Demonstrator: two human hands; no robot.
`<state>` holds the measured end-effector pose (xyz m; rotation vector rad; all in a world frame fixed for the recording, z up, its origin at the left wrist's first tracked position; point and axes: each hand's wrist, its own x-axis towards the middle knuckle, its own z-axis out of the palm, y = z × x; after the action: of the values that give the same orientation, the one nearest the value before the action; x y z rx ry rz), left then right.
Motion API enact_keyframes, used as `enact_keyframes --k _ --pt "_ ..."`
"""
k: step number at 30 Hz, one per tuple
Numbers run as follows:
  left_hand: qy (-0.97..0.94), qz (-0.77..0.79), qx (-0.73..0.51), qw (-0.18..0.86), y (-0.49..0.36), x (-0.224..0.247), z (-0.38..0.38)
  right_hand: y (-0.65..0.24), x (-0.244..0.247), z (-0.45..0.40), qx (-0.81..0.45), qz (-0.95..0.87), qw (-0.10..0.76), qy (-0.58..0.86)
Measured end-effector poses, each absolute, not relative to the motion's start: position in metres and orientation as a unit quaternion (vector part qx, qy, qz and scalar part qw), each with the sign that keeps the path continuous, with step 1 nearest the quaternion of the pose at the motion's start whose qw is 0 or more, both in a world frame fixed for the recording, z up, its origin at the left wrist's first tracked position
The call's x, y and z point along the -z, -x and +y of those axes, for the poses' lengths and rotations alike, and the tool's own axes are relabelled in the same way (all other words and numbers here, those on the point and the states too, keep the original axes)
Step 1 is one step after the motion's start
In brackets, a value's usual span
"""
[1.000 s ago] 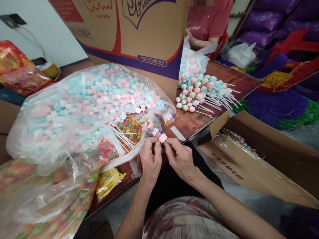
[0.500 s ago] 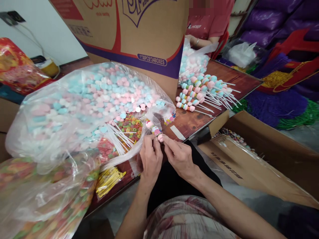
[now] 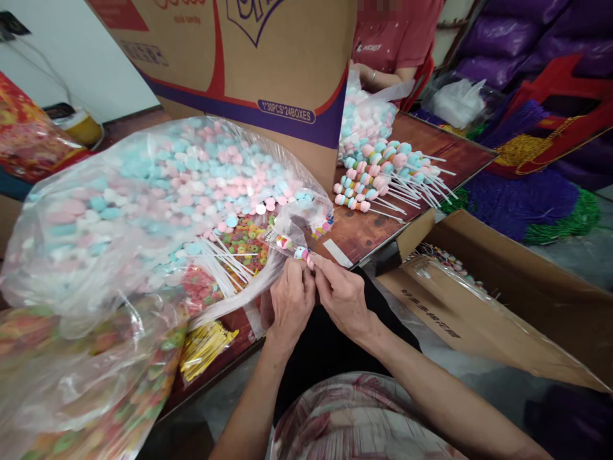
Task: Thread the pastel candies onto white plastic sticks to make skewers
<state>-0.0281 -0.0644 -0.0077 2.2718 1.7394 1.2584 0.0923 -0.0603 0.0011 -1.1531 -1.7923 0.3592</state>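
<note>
My left hand (image 3: 291, 295) and my right hand (image 3: 345, 295) meet just off the table's front edge. Both are closed, their fingertips pinching the near end of a marshmallow candy stick (image 3: 302, 253) in a clear printed wrapper. Pink and white pieces show above the fingers; the pinched end is hidden. Just beyond lies a large clear bag of marshmallows (image 3: 191, 160) in pink, blue and white. By its mouth are gummy rings (image 3: 246, 239) and loose white sticks (image 3: 223, 265). Yellow twist ties (image 3: 207, 348) lie left of my left hand.
Finished candy sticks (image 3: 383, 172) are piled at the right of the table (image 3: 373, 233). Behind stands a tall carton (image 3: 287, 64). An open carton (image 3: 431, 306) sits low on the right. Another person (image 3: 393, 45) sits across the table.
The view has shifted slightly. Both hands keep pinching the candy stick, which has turned a little, and less of its near end shows above the fingers.
</note>
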Motion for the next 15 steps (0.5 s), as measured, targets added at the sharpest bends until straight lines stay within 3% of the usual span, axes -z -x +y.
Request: enact_keyframes --k 5,15 --pt "-0.67 0.586 -0.445 0.097 0.027 0.01 -0.069 -0.091 -0.01 -0.064 -0.303 -0.678 0.5 0.447" --pt "-0.626 0.593 -0.492 0.123 0.032 0.011 -0.067 -0.11 -0.02 -0.057 -0.7 -0.476 0.393 0.359"
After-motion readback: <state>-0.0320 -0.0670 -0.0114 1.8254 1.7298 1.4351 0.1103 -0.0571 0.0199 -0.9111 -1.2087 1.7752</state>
